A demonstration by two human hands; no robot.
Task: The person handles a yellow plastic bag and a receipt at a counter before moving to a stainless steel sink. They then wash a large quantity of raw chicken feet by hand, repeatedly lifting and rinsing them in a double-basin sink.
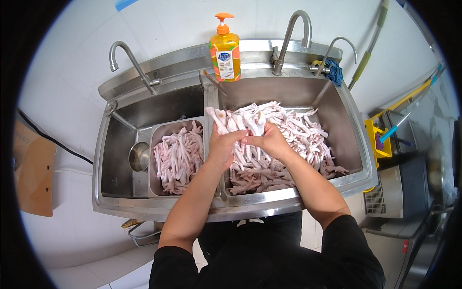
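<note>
Both of my hands grip one bunch of raw chicken feet (236,123) above the right sink basin. My left hand (223,144) wraps its left side and my right hand (271,141) its right side, thumbs meeting in front. The leg ends point up and away from me. Below spreads a large heap of chicken feet (306,139) across the floor of the right basin (339,133). A rectangular steel pan (155,126) in the left basin (119,173) holds more chicken feet (178,155). My forearms hide part of the pan and heap.
An orange dish-soap pump bottle (225,54) stands behind the divider. Steel faucets rise at left (131,61) and right (288,39); a thinner tap (335,45) has a blue cloth (335,72) beside it. A round steel bowl (139,156) sits left of the pan. A yellow bucket (379,141) stands rightward.
</note>
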